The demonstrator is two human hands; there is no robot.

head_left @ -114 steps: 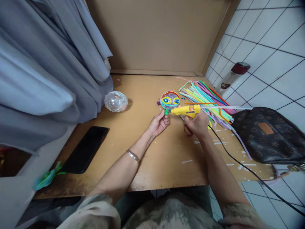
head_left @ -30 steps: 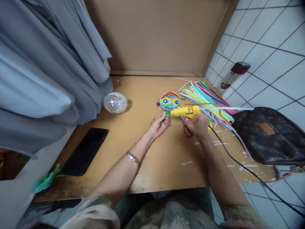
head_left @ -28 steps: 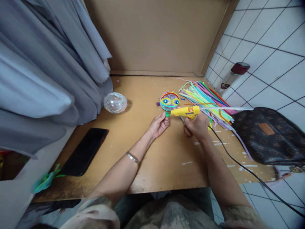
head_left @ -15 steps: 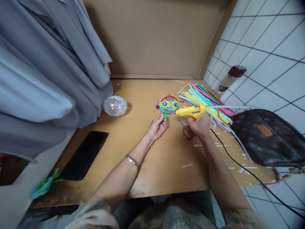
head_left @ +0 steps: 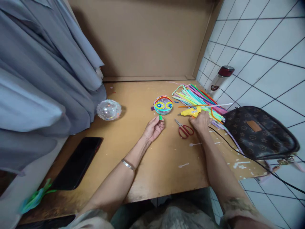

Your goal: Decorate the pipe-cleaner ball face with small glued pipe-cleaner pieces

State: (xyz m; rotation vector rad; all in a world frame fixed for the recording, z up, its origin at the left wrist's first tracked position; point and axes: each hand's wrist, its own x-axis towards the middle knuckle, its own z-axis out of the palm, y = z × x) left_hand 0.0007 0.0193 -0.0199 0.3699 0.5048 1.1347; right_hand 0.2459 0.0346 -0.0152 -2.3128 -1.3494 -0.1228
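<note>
My left hand (head_left: 153, 129) pinches a small green piece (head_left: 160, 117) between thumb and finger, just below a round ornament (head_left: 163, 105) with yellow-ringed blue eyes and a red band. My right hand (head_left: 200, 121) is wrapped round the handle of a yellow glue gun (head_left: 191, 112), whose nozzle points left. The gun is low over the table, beside a bundle of coloured pipe cleaners (head_left: 197, 95). Red-handled scissors (head_left: 184, 129) lie between my hands.
A clear ball (head_left: 109, 110) and a black phone (head_left: 77, 163) are on the left of the table (head_left: 162, 171). A brown patterned bag (head_left: 262, 136) and a red-lidded bottle (head_left: 221, 78) stand right. A black cord (head_left: 228, 144) crosses the right side. Grey curtain (head_left: 35, 79) hangs left.
My right hand has moved the glue gun away from the green piece, rightward and down toward the pipe cleaners. The scissors are now fully uncovered. The whole view has shifted slightly.
</note>
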